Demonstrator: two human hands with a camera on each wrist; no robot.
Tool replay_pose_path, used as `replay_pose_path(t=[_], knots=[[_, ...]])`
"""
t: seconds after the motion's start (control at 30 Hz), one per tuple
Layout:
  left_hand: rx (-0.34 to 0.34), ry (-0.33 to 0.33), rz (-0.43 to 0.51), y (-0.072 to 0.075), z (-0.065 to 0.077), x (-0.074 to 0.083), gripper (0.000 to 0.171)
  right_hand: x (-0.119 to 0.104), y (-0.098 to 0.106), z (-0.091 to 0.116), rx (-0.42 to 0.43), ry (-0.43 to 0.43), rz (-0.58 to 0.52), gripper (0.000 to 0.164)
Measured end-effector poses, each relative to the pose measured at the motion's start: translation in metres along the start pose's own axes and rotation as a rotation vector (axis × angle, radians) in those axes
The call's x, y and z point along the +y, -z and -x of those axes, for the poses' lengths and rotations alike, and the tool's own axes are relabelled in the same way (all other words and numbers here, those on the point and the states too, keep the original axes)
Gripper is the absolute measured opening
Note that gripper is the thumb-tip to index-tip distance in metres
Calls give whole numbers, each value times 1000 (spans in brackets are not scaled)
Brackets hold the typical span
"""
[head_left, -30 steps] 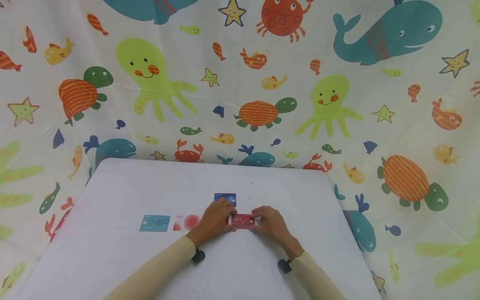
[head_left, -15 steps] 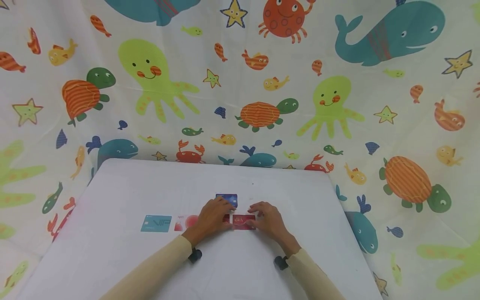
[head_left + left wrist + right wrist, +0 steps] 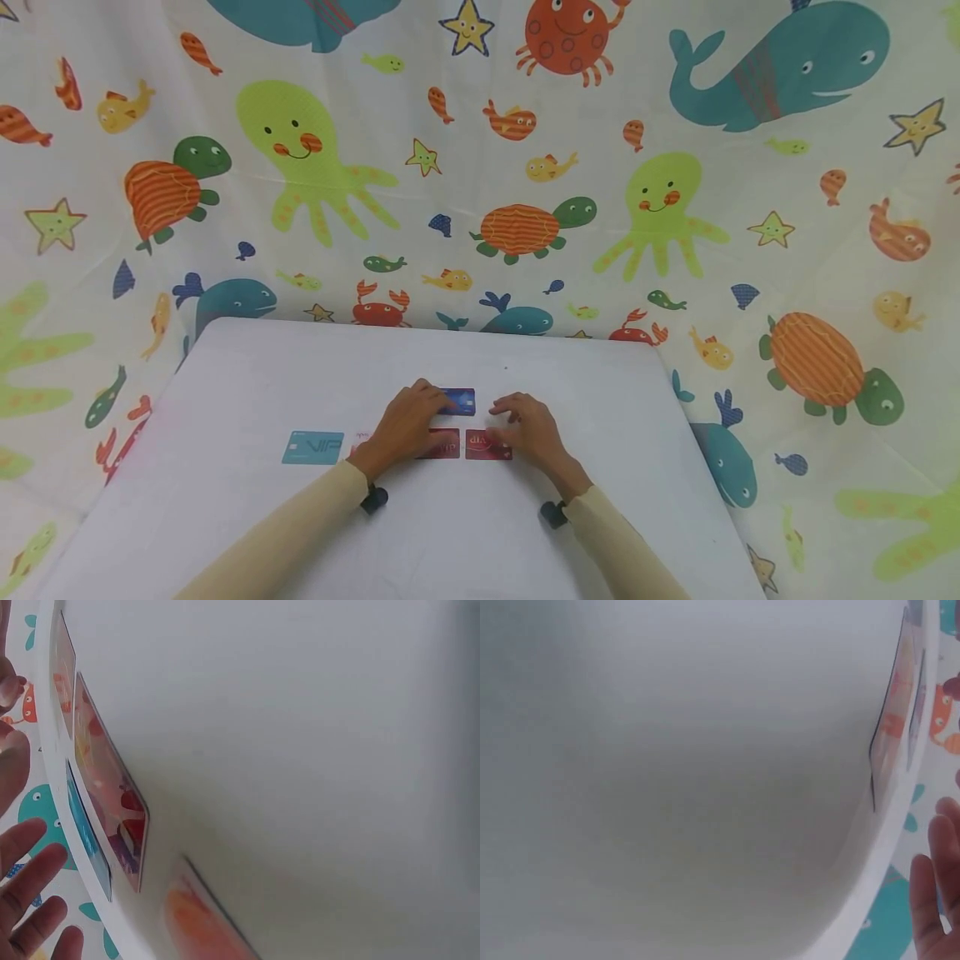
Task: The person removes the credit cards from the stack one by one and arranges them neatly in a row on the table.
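In the head view my left hand (image 3: 405, 421) reaches over the row of cards, its fingertips at the left part of a blue card (image 3: 462, 402). Below that hand shows the right part of a red VIP card (image 3: 448, 443). A white and red card (image 3: 361, 437) is mostly hidden by the same hand. My right hand (image 3: 531, 429) is at the right end of another red card (image 3: 480, 446), thumb overlapping it, other fingers held out above. Both wrist views show loosely spread fingers (image 3: 36, 926) with nothing between them. The cards lie flat.
A teal VIP card (image 3: 313, 447) lies at the left end of the row. The white table (image 3: 225, 508) ends in front of a curtain (image 3: 517, 283) printed with sea animals. A small dark device (image 3: 553, 514) sits at each wrist.
My left hand has moved left and slightly up, off the red cards, uncovering more of the left red card. The right hand's fingers have come away from the right red card's upper corner.
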State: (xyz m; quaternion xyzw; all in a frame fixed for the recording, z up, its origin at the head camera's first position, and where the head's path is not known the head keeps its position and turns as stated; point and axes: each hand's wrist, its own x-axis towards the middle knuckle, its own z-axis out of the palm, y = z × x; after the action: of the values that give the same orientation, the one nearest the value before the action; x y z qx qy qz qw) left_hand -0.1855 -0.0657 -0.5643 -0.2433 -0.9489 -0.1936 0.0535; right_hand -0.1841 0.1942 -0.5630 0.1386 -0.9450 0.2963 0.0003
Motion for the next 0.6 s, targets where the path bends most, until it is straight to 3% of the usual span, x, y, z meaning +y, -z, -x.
replay_pose_path(t=[0.3, 0.6], knots=[[4, 47, 11, 10, -1, -12, 53, -8, -2, -8, -6, -47, -18, 33], [19, 71, 8, 13, -2, -26, 51, -15, -7, -19, -17, -33, 15, 35]])
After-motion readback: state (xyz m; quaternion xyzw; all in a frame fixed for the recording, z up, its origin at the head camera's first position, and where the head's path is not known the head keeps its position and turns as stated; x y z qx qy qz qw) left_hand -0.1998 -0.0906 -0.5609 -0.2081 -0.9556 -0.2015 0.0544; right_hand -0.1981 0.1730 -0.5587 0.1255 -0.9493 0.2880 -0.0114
